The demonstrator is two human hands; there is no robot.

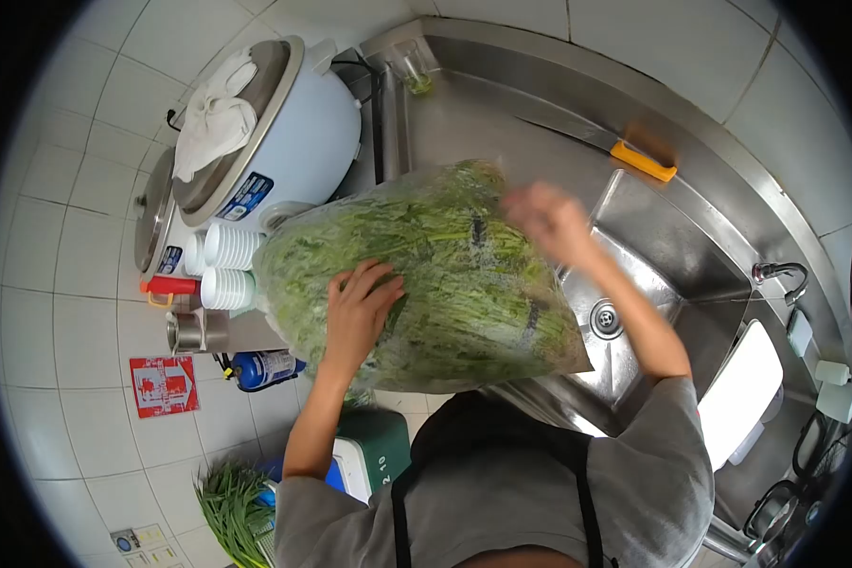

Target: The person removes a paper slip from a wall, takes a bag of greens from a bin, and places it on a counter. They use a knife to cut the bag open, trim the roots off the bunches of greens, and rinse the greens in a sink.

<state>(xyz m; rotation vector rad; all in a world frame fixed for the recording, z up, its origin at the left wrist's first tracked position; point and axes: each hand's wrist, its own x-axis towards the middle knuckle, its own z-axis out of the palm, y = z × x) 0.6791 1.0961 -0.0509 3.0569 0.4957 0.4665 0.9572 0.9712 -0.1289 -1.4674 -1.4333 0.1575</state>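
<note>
White-tiled wall (47, 331) (red sign (165, 386) on L side), s/s counter (464, 118) w/ sink (677, 248).

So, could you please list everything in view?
greens bag: 1, green, centre
knife: 1, yellow handle, upper right
sink: count unclear, steel, right
tap: 1, silver, right
board: 1, white, right
glass: 1, clear, top
cookers: 2, whitish, upper left
cloth: 1, white, on cooker
cups: 3 stacks, white, left
sign: 1, red-white, left
canister: 1, blue, left
box: 1, green-white, lower left
leaves: 1 bunch, green, lower left
apron: 1, black, bottom
left fingers: 1 hand, bare, on bag
right fingers: 1 hand, bare, blurred, bag's edge
</note>
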